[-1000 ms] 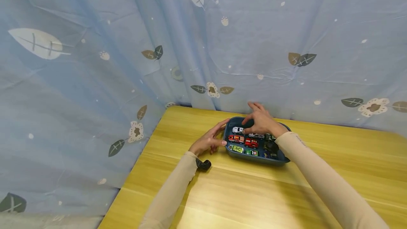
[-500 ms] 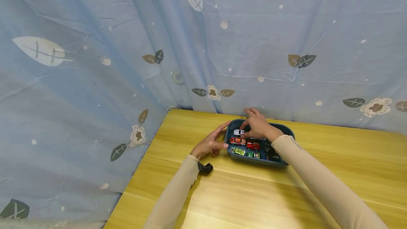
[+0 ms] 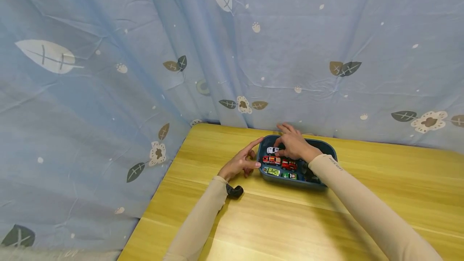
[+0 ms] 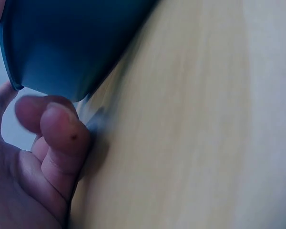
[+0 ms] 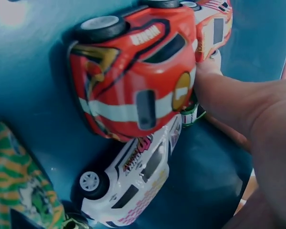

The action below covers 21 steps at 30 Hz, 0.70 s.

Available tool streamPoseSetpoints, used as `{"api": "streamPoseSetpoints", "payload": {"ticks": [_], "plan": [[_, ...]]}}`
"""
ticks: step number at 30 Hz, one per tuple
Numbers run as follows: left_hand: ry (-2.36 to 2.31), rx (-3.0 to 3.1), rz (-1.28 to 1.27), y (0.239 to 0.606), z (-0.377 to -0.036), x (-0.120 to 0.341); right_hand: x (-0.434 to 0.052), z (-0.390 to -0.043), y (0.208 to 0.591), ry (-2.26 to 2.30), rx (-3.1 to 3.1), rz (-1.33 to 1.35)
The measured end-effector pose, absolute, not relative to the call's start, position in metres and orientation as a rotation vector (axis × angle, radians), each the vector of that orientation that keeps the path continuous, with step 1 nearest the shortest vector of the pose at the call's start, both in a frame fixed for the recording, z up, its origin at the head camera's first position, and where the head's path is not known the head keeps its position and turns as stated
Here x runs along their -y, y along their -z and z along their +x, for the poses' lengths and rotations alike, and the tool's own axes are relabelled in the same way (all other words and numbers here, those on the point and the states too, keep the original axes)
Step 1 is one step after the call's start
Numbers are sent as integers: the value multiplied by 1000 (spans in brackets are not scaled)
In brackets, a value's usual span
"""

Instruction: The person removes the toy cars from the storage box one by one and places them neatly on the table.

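In the head view, a dark blue tray (image 3: 290, 182) holds several toy cars. My left hand (image 3: 237, 165) is at its left end, the extended thumb and index finger touching the rim; the other fingers bend beside the tray (image 4: 62, 52) in the left wrist view. My right hand (image 3: 294, 146) reaches in from the right, thumb and index finger pinching a white toy car (image 3: 272, 150) near the back left. That car is mostly hidden in the right wrist view, where the thumb (image 5: 224, 93) passes a red car (image 5: 138, 71) and a white-and-pink car (image 5: 133, 179).
An orange-red car (image 3: 271, 160), a lime-green car (image 3: 272, 171) and a green car (image 3: 290, 176) lie in the tray, with dark ones under the right wrist. The tray stands on a yellow wooden table (image 3: 268, 220), close to a blue leaf-print curtain (image 3: 290, 51).
My right hand has moved slightly left and closed in on the white car, covering the silver-white car beside it. The left hand stays at the tray's end. The head view has shifted slightly.
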<state>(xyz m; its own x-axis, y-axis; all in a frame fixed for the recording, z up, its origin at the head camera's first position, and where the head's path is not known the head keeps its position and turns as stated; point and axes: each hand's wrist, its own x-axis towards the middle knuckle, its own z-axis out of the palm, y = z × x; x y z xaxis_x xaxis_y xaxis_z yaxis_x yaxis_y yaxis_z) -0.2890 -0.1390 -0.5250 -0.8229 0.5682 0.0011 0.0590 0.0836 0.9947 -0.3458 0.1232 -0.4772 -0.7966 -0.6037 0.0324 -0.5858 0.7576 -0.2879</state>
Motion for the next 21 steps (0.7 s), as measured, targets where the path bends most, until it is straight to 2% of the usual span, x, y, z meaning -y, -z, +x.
{"api": "streamPoseSetpoints", "payload": {"ticks": [13,21], "plan": [[-1812,-1963,635,527,-289,138,-123,-337,474,422,-2924,-1003],[-1831,-1950,619,526,-289,138,-135,-329,443,495,-2961,-1062]]}}
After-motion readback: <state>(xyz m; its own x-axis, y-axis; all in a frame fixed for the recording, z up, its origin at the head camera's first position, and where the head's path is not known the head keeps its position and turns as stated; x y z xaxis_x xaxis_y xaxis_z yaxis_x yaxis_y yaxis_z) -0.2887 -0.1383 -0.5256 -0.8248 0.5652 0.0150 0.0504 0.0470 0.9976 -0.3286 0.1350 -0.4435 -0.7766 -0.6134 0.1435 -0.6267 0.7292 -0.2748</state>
